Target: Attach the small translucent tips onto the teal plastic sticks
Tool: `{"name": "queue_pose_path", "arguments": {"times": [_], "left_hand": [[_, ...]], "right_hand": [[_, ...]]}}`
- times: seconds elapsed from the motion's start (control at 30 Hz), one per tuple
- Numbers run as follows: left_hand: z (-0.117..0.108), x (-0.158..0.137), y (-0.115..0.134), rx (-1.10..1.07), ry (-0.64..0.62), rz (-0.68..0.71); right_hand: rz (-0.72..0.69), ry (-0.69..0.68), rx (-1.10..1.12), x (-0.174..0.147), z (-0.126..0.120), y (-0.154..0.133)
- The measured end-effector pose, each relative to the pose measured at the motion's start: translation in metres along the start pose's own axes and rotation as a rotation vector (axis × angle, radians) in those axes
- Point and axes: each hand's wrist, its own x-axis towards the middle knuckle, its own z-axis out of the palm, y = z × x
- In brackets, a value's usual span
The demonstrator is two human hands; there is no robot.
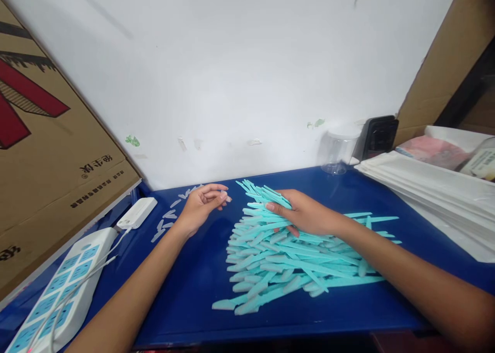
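A large heap of turquoise eyebrow razors [278,264] lies on the blue table, their greyish blade ends mostly pointing left. My right hand [305,211] is closed round a bunch of these razors [266,198] above the back of the heap, its thumb across them. To the left of that bunch, apart from it, my left hand [204,203] has its thumb and fingertips pinched together. Whether something small and pale sits between those fingertips is unclear. Behind my left hand, several flat translucent pieces [170,216] are scattered on the table.
A white power strip [87,286] with cables and a small white box [137,212] lie left, beside a large cardboard box [58,151]. At the back right stand a clear jar [338,151] and a black object [379,136]. White stacked trays [433,182] fill the right side.
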Motion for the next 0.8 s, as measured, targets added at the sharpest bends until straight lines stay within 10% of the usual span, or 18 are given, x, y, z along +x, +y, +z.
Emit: {"name": "queue_pose_path", "arguments": {"times": [0.8], "left_hand": [[0.031,-0.016,0.015,0.014,-0.035,0.003]], "right_hand": [[-0.021,-0.006,-0.067,0.001,0.002,-0.001]]}}
